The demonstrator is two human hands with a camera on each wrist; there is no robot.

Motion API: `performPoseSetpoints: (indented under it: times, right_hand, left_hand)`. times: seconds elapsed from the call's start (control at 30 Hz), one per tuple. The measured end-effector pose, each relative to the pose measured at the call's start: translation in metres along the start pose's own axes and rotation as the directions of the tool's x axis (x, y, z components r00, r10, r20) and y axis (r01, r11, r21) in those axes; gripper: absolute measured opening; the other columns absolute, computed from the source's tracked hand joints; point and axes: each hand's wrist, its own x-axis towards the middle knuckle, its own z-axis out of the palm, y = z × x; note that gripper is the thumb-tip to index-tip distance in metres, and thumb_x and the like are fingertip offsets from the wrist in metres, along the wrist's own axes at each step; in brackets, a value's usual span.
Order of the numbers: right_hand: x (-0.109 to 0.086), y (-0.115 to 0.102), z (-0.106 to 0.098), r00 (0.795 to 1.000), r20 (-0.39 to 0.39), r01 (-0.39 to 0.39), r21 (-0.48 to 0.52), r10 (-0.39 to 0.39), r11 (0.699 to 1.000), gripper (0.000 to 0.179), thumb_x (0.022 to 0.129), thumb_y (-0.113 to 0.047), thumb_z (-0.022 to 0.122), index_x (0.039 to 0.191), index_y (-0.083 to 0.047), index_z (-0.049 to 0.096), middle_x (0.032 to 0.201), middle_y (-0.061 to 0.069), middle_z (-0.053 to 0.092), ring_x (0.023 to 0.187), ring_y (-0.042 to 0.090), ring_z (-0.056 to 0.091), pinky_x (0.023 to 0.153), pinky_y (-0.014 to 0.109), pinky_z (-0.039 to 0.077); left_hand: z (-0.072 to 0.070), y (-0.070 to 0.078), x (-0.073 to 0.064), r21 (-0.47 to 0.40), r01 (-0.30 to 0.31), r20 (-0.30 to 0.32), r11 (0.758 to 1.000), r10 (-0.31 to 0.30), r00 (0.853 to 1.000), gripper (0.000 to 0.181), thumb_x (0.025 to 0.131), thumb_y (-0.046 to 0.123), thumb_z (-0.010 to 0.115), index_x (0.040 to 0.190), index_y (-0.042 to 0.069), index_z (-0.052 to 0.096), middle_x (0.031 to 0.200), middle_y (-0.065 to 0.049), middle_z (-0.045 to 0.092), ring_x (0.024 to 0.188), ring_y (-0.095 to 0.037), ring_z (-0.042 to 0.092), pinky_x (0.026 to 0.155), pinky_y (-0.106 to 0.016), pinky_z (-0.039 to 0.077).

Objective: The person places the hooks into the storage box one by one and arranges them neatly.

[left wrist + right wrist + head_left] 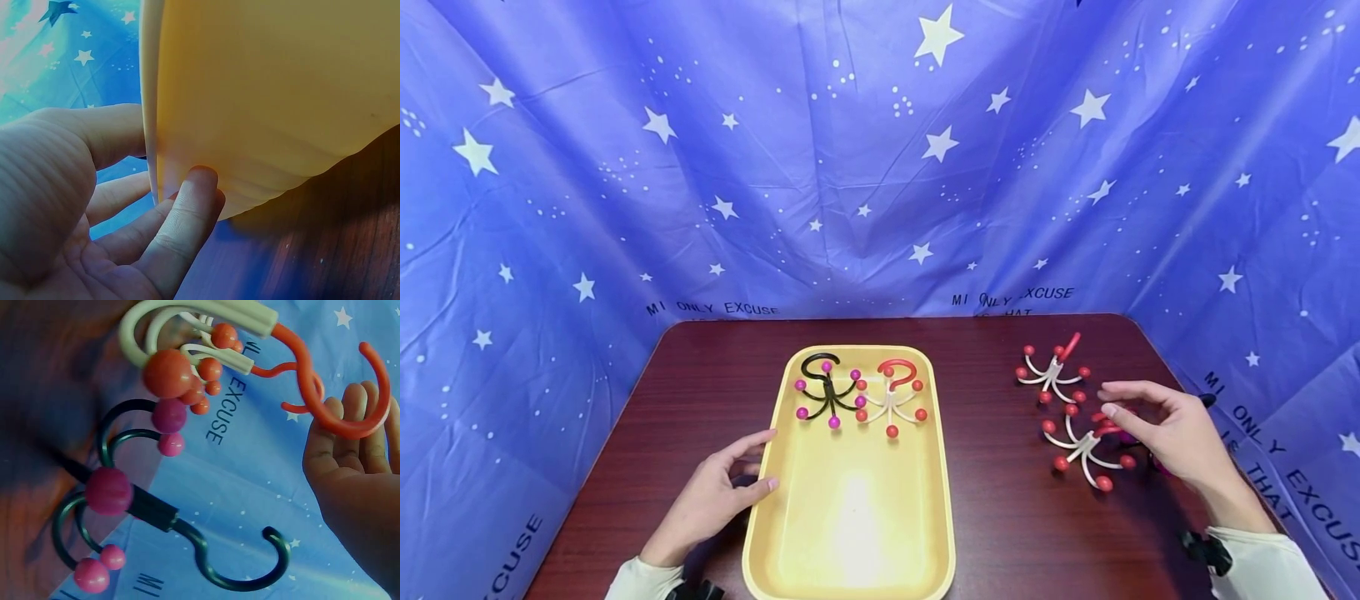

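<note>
My left hand holds the left side of the yellow tray; in the left wrist view the thumb reaches over the rim and the fingertips press the outer wall. At the tray's far end lie a black multi-arm hook hanger with pink balls and a white one with red balls and a red hook. My right hand is above the near white hanger, fingers loosely bent around its red hook. Partly hidden under that hand is another black hanger with pink balls.
Another white hanger with red balls stands farther back on the right. Beneath everything is a dark red-brown wooden table, and a blue star-printed cloth hangs around its back and sides.
</note>
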Motion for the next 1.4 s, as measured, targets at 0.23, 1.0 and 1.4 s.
performPoseSetpoints:
  times: [0.23, 1.0, 1.4]
  right_hand:
    - [-0.007, 0.007, 0.001, 1.000, 0.020, 0.000, -0.005, 0.000, 1.000, 0.029, 0.092, -0.001, 0.080, 0.120, 0.003, 0.074, 0.106, -0.022, 0.078, 0.087, -0.007, 0.073, 0.073, 0.010, 0.054]
    - [-0.011, 0.015, 0.004, 0.999, -0.011, -0.042, -0.070, 0.042, 0.997, 0.027, 0.094, -0.009, 0.081, 0.119, 0.001, 0.077, 0.095, -0.029, 0.076, 0.078, -0.010, 0.068, 0.065, 0.012, 0.049]
    - [-0.009, 0.014, 0.002, 0.998, -0.047, -0.051, -0.129, 0.046, 0.990, 0.026, 0.093, -0.014, 0.083, 0.117, -0.007, 0.080, 0.094, -0.034, 0.074, 0.084, -0.014, 0.066, 0.070, 0.008, 0.048]
  left_hand:
    - [0.000, -0.001, 0.000, -0.007, 0.003, -0.003, 1.000, -0.003, 1.000, 0.066, 0.088, 0.012, 0.086, 0.148, 0.009, 0.060, 0.128, -0.020, 0.069, 0.105, -0.025, 0.074, 0.077, -0.027, 0.063]
    - [0.001, 0.001, 0.000, 0.001, 0.000, -0.004, 1.000, 0.000, 1.000, 0.066, 0.088, 0.010, 0.086, 0.148, 0.009, 0.060, 0.127, -0.021, 0.070, 0.102, -0.021, 0.074, 0.077, -0.027, 0.063]
    - [0.001, 0.001, -0.001, -0.002, -0.010, 0.000, 1.000, 0.010, 1.000, 0.065, 0.089, 0.010, 0.085, 0.149, 0.009, 0.059, 0.128, -0.021, 0.069, 0.104, -0.022, 0.075, 0.077, -0.027, 0.063]
